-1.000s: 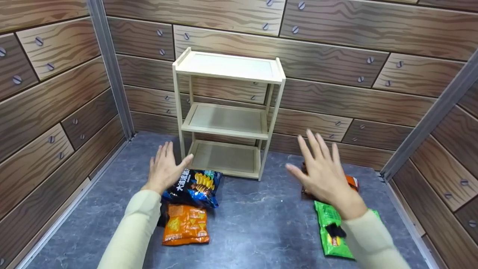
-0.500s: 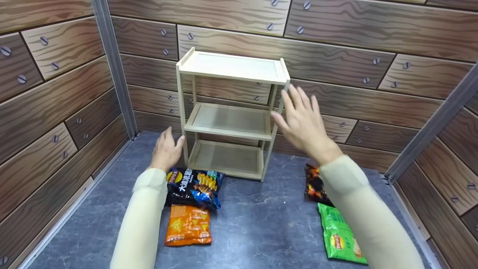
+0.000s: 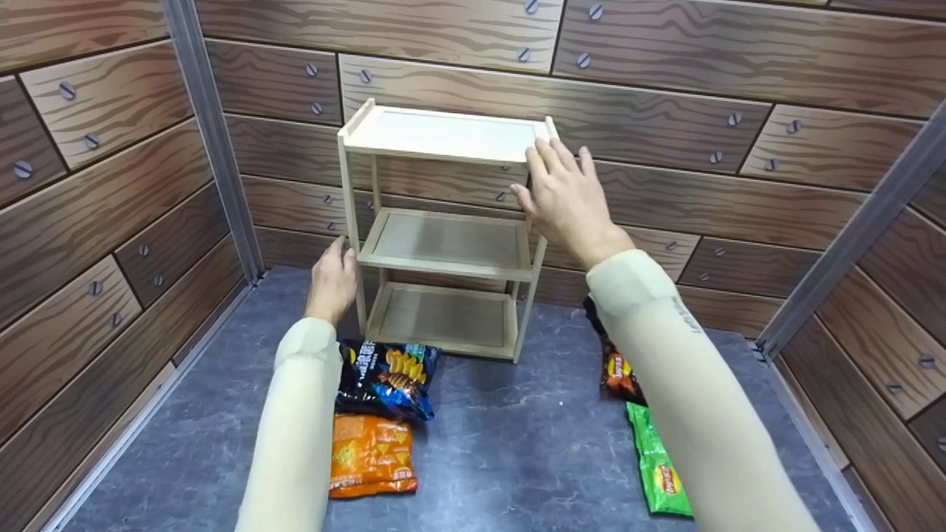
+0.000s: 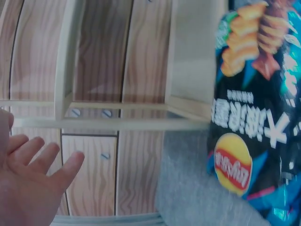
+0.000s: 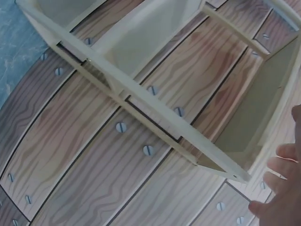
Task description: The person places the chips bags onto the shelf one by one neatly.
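A three-tier pale wooden shelf rack [image 3: 451, 134] stands upright by the back wall. Beside its left post is my left hand [image 3: 332, 281], fingers extended and holding nothing; the left wrist view shows a gap between the fingers [image 4: 44, 160] and the rack. My right hand [image 3: 567, 193] is at the rack's upper right corner with fingers extended. In the right wrist view its fingers [image 5: 280, 179] are near that corner; whether they touch it I cannot tell. A black-and-blue Lay's chip bag [image 3: 392, 377] lies before the rack, below my left hand.
An orange snack bag [image 3: 373, 454] lies in front of the black-and-blue one. On the right, a dark red-and-black chip bag [image 3: 619, 369] and a green chip bag [image 3: 660, 473] are partly hidden by my right sleeve. Plank-patterned walls [image 3: 665, 125] enclose the grey floor [image 3: 502, 443].
My right hand has moved up and left from above the right-hand bags to the rack's top corner. My left hand has risen forward from the black-and-blue bag to beside the left post.
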`<state>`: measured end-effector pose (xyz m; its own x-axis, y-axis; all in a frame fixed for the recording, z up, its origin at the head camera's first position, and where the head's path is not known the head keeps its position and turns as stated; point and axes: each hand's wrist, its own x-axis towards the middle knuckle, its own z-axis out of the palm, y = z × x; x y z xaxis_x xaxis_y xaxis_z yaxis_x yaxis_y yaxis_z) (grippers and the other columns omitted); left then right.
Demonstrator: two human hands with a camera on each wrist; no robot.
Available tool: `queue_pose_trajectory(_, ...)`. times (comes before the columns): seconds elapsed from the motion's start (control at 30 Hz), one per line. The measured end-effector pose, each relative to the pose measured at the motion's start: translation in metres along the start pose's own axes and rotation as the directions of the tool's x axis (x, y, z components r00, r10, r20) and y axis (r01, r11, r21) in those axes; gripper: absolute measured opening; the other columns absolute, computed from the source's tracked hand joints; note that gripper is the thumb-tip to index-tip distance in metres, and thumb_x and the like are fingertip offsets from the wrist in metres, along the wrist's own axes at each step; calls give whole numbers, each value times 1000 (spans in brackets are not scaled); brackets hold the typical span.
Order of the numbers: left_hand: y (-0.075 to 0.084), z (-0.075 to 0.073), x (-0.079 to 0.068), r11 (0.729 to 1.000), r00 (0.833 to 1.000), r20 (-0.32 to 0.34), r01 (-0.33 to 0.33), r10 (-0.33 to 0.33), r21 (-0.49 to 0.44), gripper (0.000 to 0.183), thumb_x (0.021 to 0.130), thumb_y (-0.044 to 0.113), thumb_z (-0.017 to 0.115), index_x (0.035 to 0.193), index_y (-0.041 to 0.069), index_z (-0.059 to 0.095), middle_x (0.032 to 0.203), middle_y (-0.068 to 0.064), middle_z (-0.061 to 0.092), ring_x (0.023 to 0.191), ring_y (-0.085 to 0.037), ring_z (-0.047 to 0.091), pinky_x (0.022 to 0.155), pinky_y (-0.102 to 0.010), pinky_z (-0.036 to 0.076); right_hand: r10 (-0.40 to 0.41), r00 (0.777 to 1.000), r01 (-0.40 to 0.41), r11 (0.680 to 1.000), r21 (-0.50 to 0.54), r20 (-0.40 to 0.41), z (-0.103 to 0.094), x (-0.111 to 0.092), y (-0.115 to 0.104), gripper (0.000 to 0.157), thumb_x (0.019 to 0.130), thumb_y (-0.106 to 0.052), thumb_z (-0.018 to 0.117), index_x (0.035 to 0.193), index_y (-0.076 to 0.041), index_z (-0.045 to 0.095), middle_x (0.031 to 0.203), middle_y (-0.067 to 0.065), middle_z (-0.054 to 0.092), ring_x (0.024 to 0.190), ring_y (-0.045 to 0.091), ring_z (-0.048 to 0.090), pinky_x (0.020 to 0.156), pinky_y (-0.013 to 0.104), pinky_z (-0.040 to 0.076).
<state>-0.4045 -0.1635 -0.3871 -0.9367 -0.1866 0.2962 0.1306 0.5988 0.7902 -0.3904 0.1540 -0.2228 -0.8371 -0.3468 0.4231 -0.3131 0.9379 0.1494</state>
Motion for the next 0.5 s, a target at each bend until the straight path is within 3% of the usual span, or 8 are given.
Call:
queue_pose_trajectory(0.13, 2, 5, 1, 999, 999, -39, 10, -11, -43, 42, 107, 17, 36, 144, -1, 45, 145, -24, 50, 137, -38, 46, 116, -45, 35, 31, 999, -31, 999, -20, -7, 10, 0, 3, 59, 104, -40, 42, 153, -9, 31, 160, 12, 32, 152, 30, 22, 122, 62, 9)
queue_pose_trajectory(0.3, 2, 10, 1, 997, 992, -124, 20, -29, -70, 38, 105, 13, 42, 138, -2, 53, 138, -23, 57, 131, -40, 52, 112, -47, 39, 3, 994, -6, 1000, -25, -108, 21, -1, 8, 52, 102, -28, 48, 149, -7, 38, 151, 14, 44, 147, 32, 32, 122, 59, 17)
queue_pose_trajectory(0.5, 3, 12, -2, 997, 991, -120, 54, -62, -63, 39, 104, 17, 45, 140, 4, 53, 140, -20, 57, 132, -38, 52, 113, -46, 39, -23, 988, 19, 1000, -25, -156, 23, -3, 10, 48, 102, -23, 47, 146, -3, 42, 149, 17, 48, 143, 35, 37, 119, 54, 27)
